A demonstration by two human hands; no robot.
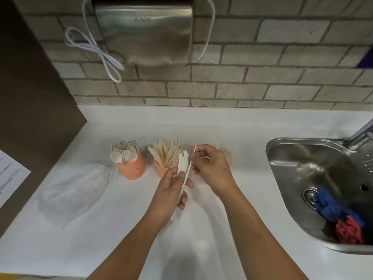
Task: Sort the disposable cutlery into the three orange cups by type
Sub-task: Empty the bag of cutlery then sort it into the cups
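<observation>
kitchenette/washroom | steel sink (286, 158) + tap (361, 134) | wall hand dryer (145, 35) | brick-tile wall (262, 77) | white counter (121, 229)

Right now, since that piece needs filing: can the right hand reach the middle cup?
Likely yes: the right hand, pinching a piece, is beside the middle cup; the bundle in the left hand fronts it, but the top looks free.

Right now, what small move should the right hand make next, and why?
Probably draw the thin pale wooden piece pinched by the right hand clear of the bundle of pale wooden cutlery in the left hand; seen edge-on, its type is unclear, so turning it flat comes before sorting it.
</observation>
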